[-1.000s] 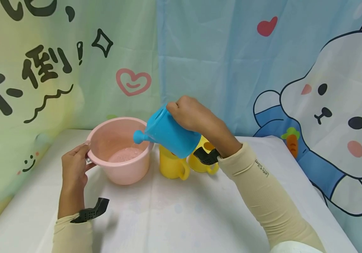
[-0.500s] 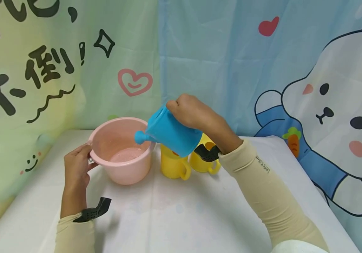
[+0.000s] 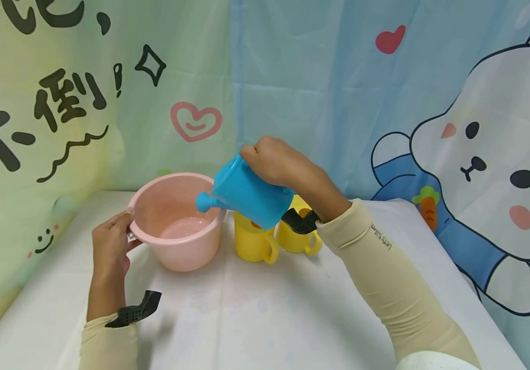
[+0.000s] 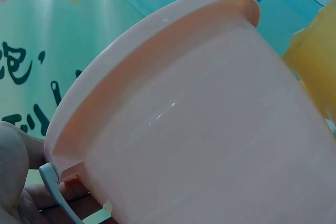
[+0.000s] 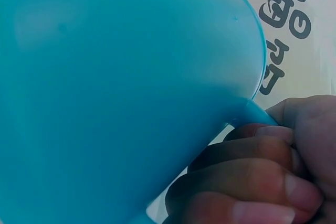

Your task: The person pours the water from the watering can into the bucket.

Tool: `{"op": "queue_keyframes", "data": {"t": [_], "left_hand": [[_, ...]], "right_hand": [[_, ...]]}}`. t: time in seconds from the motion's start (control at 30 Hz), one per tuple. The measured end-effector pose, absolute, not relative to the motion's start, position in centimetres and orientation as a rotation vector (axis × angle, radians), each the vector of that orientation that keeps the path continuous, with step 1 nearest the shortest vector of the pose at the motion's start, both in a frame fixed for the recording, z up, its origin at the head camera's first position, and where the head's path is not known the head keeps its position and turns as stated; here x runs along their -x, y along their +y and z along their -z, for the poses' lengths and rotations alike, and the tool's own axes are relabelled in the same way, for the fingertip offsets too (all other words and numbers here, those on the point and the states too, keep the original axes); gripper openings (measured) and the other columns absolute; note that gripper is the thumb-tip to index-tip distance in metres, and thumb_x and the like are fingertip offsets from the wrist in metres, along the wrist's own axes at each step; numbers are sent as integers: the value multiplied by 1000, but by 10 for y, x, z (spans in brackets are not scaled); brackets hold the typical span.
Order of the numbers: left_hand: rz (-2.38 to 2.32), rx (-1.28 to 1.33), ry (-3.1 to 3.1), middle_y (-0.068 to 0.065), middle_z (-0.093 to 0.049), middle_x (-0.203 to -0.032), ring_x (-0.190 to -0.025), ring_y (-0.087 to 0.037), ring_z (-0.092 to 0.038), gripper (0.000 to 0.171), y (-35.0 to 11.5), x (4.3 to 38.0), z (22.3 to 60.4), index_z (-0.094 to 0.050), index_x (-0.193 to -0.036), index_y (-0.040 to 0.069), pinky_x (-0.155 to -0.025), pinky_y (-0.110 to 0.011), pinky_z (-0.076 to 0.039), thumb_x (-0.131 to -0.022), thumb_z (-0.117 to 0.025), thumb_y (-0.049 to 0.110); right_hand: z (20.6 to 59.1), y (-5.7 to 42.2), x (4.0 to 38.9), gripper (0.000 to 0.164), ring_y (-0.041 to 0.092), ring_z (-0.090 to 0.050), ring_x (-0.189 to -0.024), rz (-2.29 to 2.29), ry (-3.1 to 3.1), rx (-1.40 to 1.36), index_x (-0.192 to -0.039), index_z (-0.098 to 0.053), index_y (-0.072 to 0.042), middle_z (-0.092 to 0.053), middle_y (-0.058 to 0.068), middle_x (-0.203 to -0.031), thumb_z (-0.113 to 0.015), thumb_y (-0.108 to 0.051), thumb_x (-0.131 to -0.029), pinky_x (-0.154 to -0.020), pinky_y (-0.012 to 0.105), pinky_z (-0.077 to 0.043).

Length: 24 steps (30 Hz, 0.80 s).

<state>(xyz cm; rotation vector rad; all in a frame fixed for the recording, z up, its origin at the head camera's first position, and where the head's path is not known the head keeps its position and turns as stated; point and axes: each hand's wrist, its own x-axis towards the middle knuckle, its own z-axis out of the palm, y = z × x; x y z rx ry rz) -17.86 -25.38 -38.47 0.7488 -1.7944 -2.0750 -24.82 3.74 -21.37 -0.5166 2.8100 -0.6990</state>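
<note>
A pink basin [image 3: 183,254] stands on the table at the left of centre, with a little clear liquid on its floor. My left hand [image 3: 109,246] grips its left rim; in the left wrist view a thin pale handle [image 4: 55,190] hangs by the fingers. In my right hand [image 3: 276,162] is a blue watering can [image 3: 253,192], its handle held in curled fingers [image 5: 241,177] in the right wrist view. The can tilts left, and its round spout head [image 3: 204,202] is over the basin's right side. No stream from the spout can be made out.
Just right of the basin stands a yellow mug [image 3: 251,244], partly behind the can. A second yellow mug [image 3: 297,239] is beside it, partly covered by the right wrist. A printed curtain [image 3: 292,77] hangs behind the white-covered table [image 3: 265,318].
Almost nothing differs. The whole head view shifts slightly, while the tilted watering can, both hands and the basin keep nearly the same positions.
</note>
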Motion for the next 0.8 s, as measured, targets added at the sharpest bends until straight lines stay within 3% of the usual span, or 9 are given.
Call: {"op": "queue_keyframes", "data": {"t": [0.37, 0.6, 0.8], "left_hand": [[2073, -744, -1795, -9, -54, -123, -100, -17, -56, 49, -254, 178, 386, -60, -132, 4, -64, -21, -56, -97, -58, 38], [2079, -733, -1785, -8, -56, -118, -98, -17, -57, 47, -254, 178, 386, -61, -131, 3, -64, -21, -56, -97, -58, 36], [2073, -731, -1789, -8, -56, -117, -98, -18, -56, 47, -253, 179, 385, -61, -131, 4, -64, -22, -56, -98, -58, 36]], "right_hand": [[215, 36, 248, 38, 27, -52, -81, 691, 2806, 520, -79, -46, -6, -35, 9, -79, -27, -31, -100, -66, 37, -38], [215, 36, 249, 36, 24, -43, -70, 682, 2813, 528, -72, -36, -9, -27, 7, -76, -28, -31, -100, -63, 35, -34], [214, 35, 251, 37, 23, -43, -70, 672, 2809, 542, -73, -38, -9, -28, 7, -76, -28, -31, -101, -63, 35, -34]]}}
